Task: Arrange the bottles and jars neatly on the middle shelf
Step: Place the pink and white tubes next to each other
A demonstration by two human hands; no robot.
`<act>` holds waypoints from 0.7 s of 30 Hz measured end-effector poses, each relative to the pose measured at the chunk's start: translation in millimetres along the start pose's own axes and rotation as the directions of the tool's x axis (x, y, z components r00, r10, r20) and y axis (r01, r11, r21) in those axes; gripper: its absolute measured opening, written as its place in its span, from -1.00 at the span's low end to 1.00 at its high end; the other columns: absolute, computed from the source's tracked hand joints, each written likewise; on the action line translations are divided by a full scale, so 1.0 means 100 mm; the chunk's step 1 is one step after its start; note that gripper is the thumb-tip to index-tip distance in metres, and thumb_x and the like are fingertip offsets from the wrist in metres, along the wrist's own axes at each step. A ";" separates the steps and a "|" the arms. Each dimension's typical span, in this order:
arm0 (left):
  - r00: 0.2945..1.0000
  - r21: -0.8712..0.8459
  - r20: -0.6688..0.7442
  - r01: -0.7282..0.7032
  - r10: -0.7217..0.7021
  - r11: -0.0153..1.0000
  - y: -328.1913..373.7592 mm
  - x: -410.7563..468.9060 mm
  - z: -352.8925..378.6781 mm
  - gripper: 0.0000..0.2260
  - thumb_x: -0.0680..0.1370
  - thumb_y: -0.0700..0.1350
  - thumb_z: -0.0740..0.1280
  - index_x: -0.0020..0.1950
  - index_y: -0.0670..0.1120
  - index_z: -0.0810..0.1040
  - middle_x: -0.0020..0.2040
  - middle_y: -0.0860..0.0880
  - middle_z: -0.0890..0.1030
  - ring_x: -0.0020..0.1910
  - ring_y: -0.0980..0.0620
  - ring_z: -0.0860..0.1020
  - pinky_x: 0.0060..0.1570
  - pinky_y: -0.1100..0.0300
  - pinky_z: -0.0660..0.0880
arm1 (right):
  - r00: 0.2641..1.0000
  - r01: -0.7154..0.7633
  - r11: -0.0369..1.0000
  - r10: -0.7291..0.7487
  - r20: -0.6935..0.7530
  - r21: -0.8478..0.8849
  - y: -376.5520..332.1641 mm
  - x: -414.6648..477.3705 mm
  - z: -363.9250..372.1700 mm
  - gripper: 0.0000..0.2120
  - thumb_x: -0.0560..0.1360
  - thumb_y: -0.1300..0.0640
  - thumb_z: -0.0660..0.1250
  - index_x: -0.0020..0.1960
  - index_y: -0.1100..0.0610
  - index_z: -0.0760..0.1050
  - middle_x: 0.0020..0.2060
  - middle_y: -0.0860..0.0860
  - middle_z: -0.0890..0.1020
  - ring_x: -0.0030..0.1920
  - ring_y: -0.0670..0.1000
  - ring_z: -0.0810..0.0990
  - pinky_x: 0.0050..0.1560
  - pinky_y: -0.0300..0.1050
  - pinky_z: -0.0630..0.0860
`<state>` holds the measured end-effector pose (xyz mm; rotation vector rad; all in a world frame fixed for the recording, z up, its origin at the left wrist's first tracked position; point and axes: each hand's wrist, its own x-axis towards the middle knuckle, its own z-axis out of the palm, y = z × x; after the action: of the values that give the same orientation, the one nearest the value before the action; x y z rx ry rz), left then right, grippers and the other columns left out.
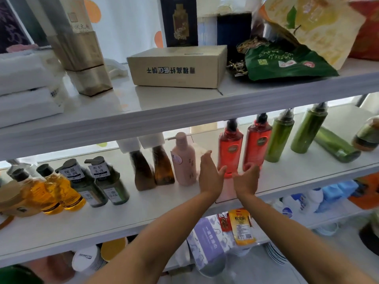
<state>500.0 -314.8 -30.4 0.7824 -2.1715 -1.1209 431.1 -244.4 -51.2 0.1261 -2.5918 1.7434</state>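
Note:
The white middle shelf carries a row of bottles. From the left stand two amber bottles, two dark green pump bottles, two brown bottles, a pink pump bottle, two red pump bottles and two upright green bottles. One green bottle lies on its side, next to a jar at the far right. My left hand and my right hand hover palms facing each other in front of the left red bottle, fingers relaxed, holding nothing.
The top shelf holds a cardboard box, a tall brown carton, white packs and a green snack bag. Below the middle shelf sit packets, stacked cups and blue-white packs.

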 end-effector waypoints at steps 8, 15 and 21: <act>0.963 -0.245 0.069 0.268 -0.259 0.932 0.28 0.30 0.27 -0.30 0.32 -0.30 0.53 0.37 -0.07 0.30 0.22 -0.07 0.52 0.22 -0.14 0.51 0.19 -0.14 0.50 | 0.932 0.027 1.000 -0.021 0.361 -0.013 0.10 0.89 -0.67 -0.20 0.25 0.28 0.56 0.38 0.17 0.24 0.28 0.15 0.46 0.28 0.14 0.45 0.22 -0.01 0.41; 0.946 -0.393 0.085 0.320 -0.312 0.862 0.47 0.38 0.27 -0.54 0.39 -0.44 0.39 0.19 -0.09 0.43 0.08 -0.04 0.53 0.13 -0.09 0.52 0.17 -0.15 0.51 | 0.863 0.117 0.993 -0.088 0.498 -0.028 -0.05 1.28 -0.74 -0.47 0.32 0.20 0.52 0.19 0.22 0.36 0.07 0.12 0.57 -0.02 0.09 0.54 0.00 -0.04 0.50; 0.955 -0.375 0.127 0.296 -0.268 0.878 0.54 0.43 0.40 -0.55 0.38 -0.43 0.43 0.16 -0.09 0.41 0.00 0.01 0.51 0.10 -0.11 0.51 0.14 -0.18 0.52 | 0.815 0.237 0.971 -0.177 0.551 -0.039 -0.06 1.45 -0.82 -0.49 0.26 0.26 0.56 0.09 0.27 0.38 -0.08 0.04 0.50 -0.09 0.03 0.47 -0.11 -0.14 0.40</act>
<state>430.2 -299.1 4.5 0.9012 -1.8303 -1.6912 284.4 -179.1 -6.2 1.0090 -2.8732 1.6704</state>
